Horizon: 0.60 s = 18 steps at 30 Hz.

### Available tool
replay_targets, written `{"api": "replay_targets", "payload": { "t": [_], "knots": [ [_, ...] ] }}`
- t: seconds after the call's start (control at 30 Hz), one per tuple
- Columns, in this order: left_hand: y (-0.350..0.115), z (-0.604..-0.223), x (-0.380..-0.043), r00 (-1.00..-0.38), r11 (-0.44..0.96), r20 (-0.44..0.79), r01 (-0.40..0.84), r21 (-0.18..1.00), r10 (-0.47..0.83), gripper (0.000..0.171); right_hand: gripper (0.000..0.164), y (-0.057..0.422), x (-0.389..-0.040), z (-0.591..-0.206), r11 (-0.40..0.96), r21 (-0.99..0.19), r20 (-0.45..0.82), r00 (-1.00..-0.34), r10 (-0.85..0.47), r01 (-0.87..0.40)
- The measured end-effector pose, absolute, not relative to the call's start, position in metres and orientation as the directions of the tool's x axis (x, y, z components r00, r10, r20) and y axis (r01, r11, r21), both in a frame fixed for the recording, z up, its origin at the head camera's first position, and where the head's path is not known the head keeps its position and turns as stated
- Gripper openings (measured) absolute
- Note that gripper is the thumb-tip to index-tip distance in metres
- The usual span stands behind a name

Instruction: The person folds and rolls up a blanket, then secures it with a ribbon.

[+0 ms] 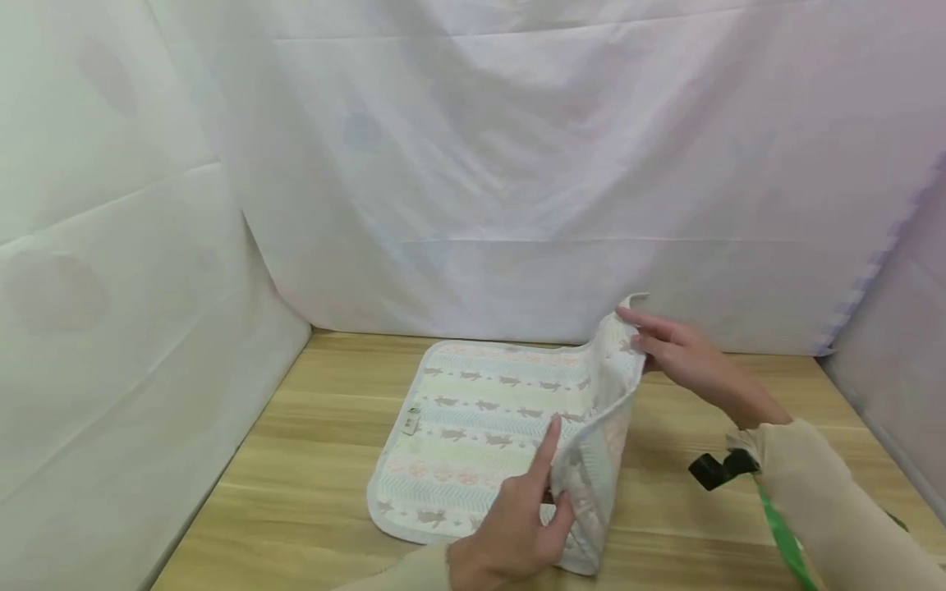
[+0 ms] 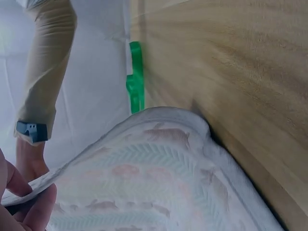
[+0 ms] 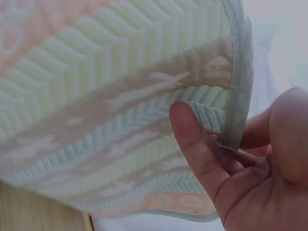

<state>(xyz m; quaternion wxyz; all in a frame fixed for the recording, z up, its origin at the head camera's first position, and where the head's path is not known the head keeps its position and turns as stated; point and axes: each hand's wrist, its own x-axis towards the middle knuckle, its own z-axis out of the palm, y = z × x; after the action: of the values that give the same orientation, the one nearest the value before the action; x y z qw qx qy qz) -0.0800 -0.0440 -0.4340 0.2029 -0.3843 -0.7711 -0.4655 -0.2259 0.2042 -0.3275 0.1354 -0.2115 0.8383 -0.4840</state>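
Observation:
A white gauze towel [image 1: 480,451] with rounded corners lies on the table, printed with pastel stripes and brown rabbits. Its right part is lifted, standing up in a curve and showing the underside. At the near part of that raised edge, my left hand [image 1: 513,525] pinches the towel, its index finger stretched out over the flat part. Farther back, my right hand [image 1: 683,365] pinches the upper far corner. In the right wrist view, the bound hem [image 3: 238,96] passes between the thumb and fingers. A small label [image 1: 411,422] sits on the towel's left edge.
The wooden table [image 1: 296,476] is bordered by a white sheet [image 1: 473,180] behind and hanging sheets at both sides. A green strap [image 1: 783,533] and a black device [image 1: 720,469] hang at the right sleeve.

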Motion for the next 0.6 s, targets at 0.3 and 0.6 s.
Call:
{"api": "replay_targets", "payload": {
  "t": [0.3,0.6],
  "knots": [
    [-0.080,-0.421,-0.069,-0.771,0.265,0.576,0.635,0.726,0.271,0.093,0.052,0.138,-0.234,-0.329,0.283,-0.927,0.073,-0.861,-0.503,-0.244],
    [-0.120,-0.421,-0.060,-0.826,0.322,0.547,0.560,0.763,0.140,0.100,0.052,0.075,-0.249,-0.347,0.201,-0.957,0.091,-0.876,-0.473,-0.208]
  ]
}}
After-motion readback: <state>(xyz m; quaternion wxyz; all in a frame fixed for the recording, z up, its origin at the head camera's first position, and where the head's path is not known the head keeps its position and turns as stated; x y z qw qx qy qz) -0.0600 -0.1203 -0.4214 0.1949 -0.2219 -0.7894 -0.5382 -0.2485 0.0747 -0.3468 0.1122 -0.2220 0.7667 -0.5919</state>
